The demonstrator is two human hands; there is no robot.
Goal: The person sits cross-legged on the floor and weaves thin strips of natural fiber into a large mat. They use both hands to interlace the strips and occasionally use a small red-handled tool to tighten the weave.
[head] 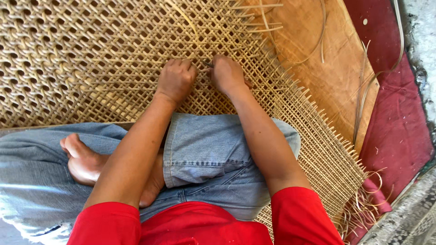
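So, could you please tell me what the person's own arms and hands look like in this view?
Both arms are bare from the short red sleeves down. The left hand and right hand wear no gloves, and no rings, watch or bracelets can be seen. The red sleeves belong to a red shirt.

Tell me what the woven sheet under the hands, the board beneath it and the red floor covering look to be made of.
Woven sheet: likely split cane or rattan, pale tan and matte; thin flat strips form an open lattice with loose ends at the edge. Board: probably plywood or hardboard, a flat brown surface with a dull finish. Red covering: seems to be cloth or carpet, soft-looking and unshiny. Both hands, left and right, press on the weave.
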